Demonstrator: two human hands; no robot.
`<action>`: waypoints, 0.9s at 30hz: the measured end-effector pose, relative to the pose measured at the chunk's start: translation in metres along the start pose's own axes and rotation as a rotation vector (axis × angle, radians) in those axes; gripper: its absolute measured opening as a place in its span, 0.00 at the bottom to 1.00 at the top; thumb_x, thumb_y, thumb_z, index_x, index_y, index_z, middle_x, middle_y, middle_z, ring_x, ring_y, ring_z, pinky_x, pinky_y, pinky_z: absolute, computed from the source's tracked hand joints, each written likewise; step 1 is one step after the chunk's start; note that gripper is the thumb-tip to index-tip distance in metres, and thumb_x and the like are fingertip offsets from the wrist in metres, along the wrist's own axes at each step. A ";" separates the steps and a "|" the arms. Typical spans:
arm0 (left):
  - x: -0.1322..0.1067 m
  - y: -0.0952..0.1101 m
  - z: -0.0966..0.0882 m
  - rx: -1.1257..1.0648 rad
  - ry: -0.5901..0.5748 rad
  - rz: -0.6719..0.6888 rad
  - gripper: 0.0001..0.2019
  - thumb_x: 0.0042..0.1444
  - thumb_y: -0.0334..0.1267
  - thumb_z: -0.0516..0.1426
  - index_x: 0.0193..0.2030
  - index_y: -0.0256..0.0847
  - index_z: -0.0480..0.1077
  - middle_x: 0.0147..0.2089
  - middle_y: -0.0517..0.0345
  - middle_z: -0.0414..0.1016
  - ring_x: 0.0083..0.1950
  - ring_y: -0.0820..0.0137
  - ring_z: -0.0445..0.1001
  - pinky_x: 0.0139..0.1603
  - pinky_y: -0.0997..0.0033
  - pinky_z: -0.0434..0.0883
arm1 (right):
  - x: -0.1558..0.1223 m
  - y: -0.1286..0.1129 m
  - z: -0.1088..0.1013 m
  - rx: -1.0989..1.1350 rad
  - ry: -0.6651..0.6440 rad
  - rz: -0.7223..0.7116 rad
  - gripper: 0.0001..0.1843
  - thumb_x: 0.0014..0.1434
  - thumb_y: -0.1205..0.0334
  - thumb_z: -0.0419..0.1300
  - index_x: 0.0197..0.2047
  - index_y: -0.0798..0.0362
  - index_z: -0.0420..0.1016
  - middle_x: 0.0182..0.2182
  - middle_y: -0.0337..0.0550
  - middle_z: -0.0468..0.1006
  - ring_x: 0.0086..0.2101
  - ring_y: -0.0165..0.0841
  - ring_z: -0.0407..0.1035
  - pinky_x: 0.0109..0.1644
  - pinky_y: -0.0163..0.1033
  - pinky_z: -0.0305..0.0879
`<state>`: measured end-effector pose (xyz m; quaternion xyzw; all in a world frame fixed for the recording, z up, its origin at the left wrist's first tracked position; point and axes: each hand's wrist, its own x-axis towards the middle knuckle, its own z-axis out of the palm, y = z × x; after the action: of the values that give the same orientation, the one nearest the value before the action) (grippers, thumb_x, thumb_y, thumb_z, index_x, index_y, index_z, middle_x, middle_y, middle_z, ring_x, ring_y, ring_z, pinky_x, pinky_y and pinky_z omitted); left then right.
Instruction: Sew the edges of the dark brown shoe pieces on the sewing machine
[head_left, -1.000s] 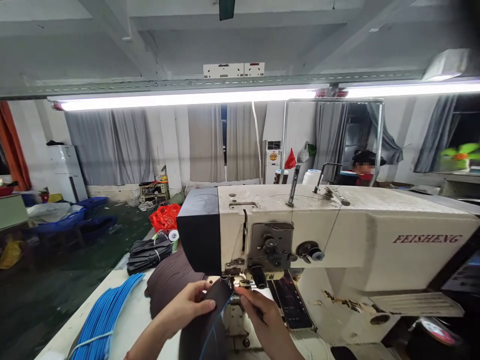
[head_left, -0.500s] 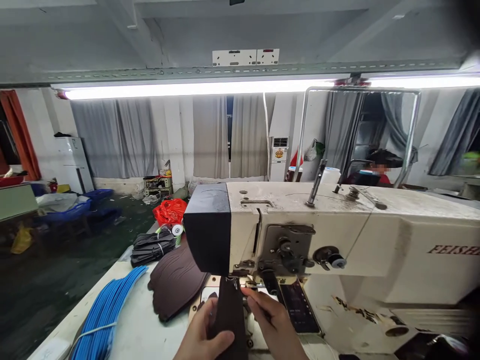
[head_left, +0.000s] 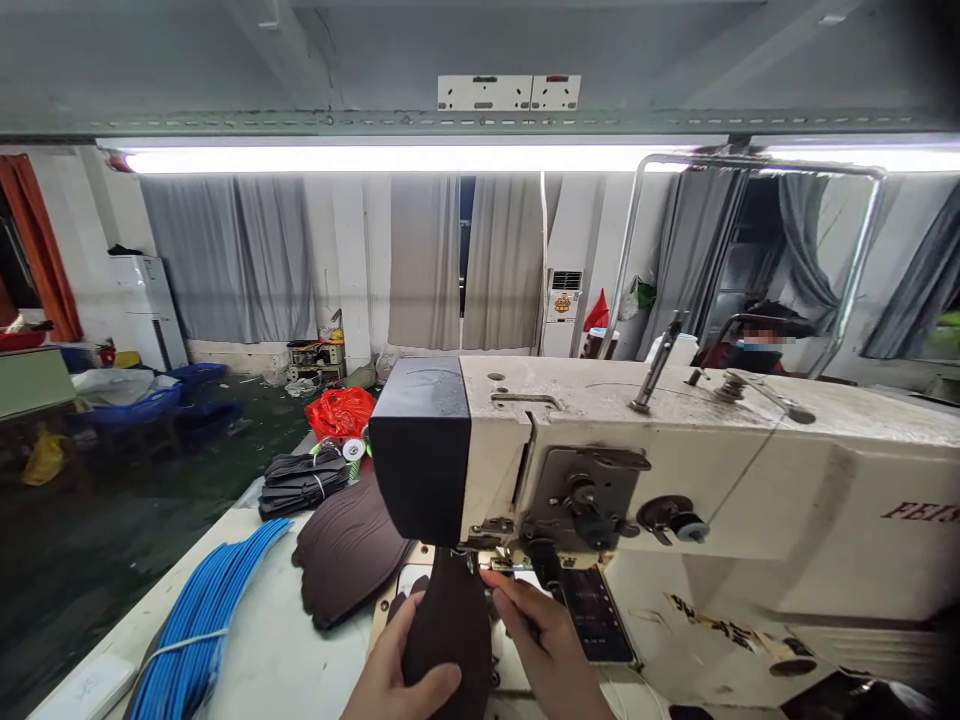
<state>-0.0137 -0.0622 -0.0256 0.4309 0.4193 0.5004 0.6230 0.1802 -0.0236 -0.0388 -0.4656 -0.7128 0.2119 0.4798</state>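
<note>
A dark brown fabric piece (head_left: 452, 630) lies under the needle area of a white sewing machine (head_left: 720, 500), widening toward me. My left hand (head_left: 405, 660) grips its left side, thumb on top and fingers partly hidden beneath. At the right edge, close to the presser foot (head_left: 472, 563), my right hand (head_left: 544, 640) has its fingers curled together, with the fingertips against the fabric. Left of the machine head rests a stack of dark brown curved pieces (head_left: 352, 550).
A tied bundle of blue strips (head_left: 199, 620) lies on the table's left, with black bundled strips (head_left: 304, 482) and a red plastic bag (head_left: 339, 412) farther back. A control panel (head_left: 596, 615) stands right of my right hand. Another person (head_left: 761, 345) sits behind the machine.
The fabric between my hands has shifted and now shows a wider, rounded shape instead of a narrow strip. Both hands stay close to the needle. My view has moved slightly.
</note>
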 end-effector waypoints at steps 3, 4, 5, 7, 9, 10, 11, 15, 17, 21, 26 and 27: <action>0.001 0.005 0.001 -0.085 0.031 -0.012 0.35 0.34 0.43 0.69 0.52 0.42 0.67 0.54 0.48 0.74 0.53 0.54 0.72 0.53 0.60 0.69 | 0.000 -0.003 -0.001 0.012 0.004 0.002 0.16 0.63 0.54 0.54 0.48 0.47 0.80 0.27 0.43 0.80 0.34 0.37 0.75 0.42 0.37 0.72; 0.002 0.008 0.002 -0.113 0.043 -0.033 0.36 0.33 0.43 0.70 0.53 0.42 0.67 0.54 0.47 0.74 0.53 0.54 0.72 0.52 0.60 0.70 | 0.000 -0.003 -0.001 0.018 0.002 0.008 0.16 0.63 0.53 0.54 0.48 0.47 0.79 0.28 0.44 0.81 0.34 0.37 0.75 0.41 0.37 0.72; 0.003 0.012 0.002 -0.132 0.053 -0.066 0.37 0.32 0.42 0.70 0.53 0.42 0.67 0.53 0.48 0.74 0.53 0.53 0.72 0.51 0.60 0.71 | 0.000 -0.004 -0.002 0.023 -0.001 0.015 0.17 0.63 0.53 0.54 0.49 0.47 0.79 0.28 0.44 0.81 0.33 0.37 0.75 0.39 0.36 0.72; 0.006 0.020 0.004 -0.149 0.069 -0.127 0.37 0.32 0.40 0.70 0.53 0.44 0.67 0.53 0.49 0.75 0.54 0.53 0.72 0.50 0.61 0.72 | 0.000 -0.004 -0.002 0.030 0.001 0.029 0.18 0.62 0.51 0.54 0.50 0.46 0.78 0.26 0.43 0.81 0.31 0.37 0.75 0.36 0.35 0.73; 0.007 0.027 0.006 -0.152 0.060 -0.122 0.35 0.33 0.39 0.70 0.52 0.44 0.67 0.53 0.50 0.75 0.54 0.54 0.72 0.49 0.61 0.72 | 0.000 -0.004 -0.001 0.036 0.010 0.036 0.19 0.62 0.49 0.54 0.50 0.47 0.78 0.23 0.42 0.80 0.28 0.36 0.75 0.33 0.35 0.73; 0.008 0.029 0.008 -0.148 0.039 -0.098 0.34 0.34 0.38 0.70 0.52 0.43 0.68 0.53 0.49 0.75 0.53 0.54 0.72 0.49 0.61 0.72 | 0.000 -0.004 -0.001 0.038 0.017 0.037 0.19 0.62 0.49 0.54 0.50 0.47 0.79 0.23 0.42 0.79 0.28 0.36 0.74 0.33 0.35 0.73; 0.008 0.031 0.009 -0.141 0.020 -0.067 0.32 0.35 0.38 0.69 0.51 0.42 0.68 0.52 0.49 0.76 0.52 0.54 0.73 0.50 0.61 0.72 | 0.000 -0.004 -0.001 0.041 0.022 0.038 0.20 0.61 0.48 0.55 0.49 0.47 0.79 0.22 0.42 0.79 0.27 0.36 0.74 0.32 0.35 0.73; 0.011 0.030 0.017 -0.100 0.066 0.037 0.32 0.40 0.37 0.67 0.54 0.43 0.66 0.54 0.50 0.74 0.54 0.56 0.72 0.52 0.64 0.70 | 0.000 -0.002 0.000 0.048 0.044 0.038 0.19 0.60 0.48 0.56 0.47 0.47 0.80 0.22 0.42 0.78 0.27 0.36 0.74 0.32 0.35 0.73; 0.013 0.027 0.019 -0.078 0.113 0.069 0.33 0.40 0.36 0.66 0.56 0.43 0.64 0.54 0.51 0.74 0.55 0.57 0.71 0.52 0.67 0.70 | 0.000 -0.001 0.000 0.046 0.049 0.027 0.19 0.60 0.48 0.56 0.47 0.47 0.80 0.21 0.42 0.79 0.27 0.36 0.74 0.32 0.35 0.72; 0.018 0.021 0.022 -0.025 0.113 0.064 0.31 0.41 0.40 0.65 0.54 0.41 0.64 0.42 0.53 0.78 0.43 0.61 0.76 0.36 0.72 0.74 | 0.000 -0.002 0.000 0.044 0.045 0.001 0.19 0.61 0.49 0.56 0.47 0.47 0.81 0.22 0.41 0.79 0.27 0.35 0.74 0.33 0.35 0.72; 0.026 0.018 0.026 0.018 0.122 0.002 0.31 0.41 0.42 0.64 0.53 0.38 0.62 0.29 0.62 0.73 0.21 0.75 0.66 0.17 0.78 0.64 | 0.000 -0.004 0.000 0.036 0.044 -0.012 0.18 0.61 0.50 0.56 0.47 0.48 0.80 0.20 0.41 0.78 0.27 0.36 0.74 0.35 0.36 0.73; 0.028 0.018 0.028 0.007 0.122 0.007 0.30 0.41 0.41 0.64 0.53 0.39 0.61 0.29 0.62 0.72 0.22 0.76 0.66 0.18 0.78 0.64 | 0.001 -0.005 0.000 0.038 0.061 -0.017 0.17 0.60 0.50 0.57 0.47 0.47 0.81 0.19 0.40 0.77 0.27 0.35 0.74 0.35 0.36 0.73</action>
<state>0.0119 -0.0360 -0.0031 0.4031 0.4569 0.5265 0.5930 0.1778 -0.0253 -0.0352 -0.4566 -0.6975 0.2072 0.5119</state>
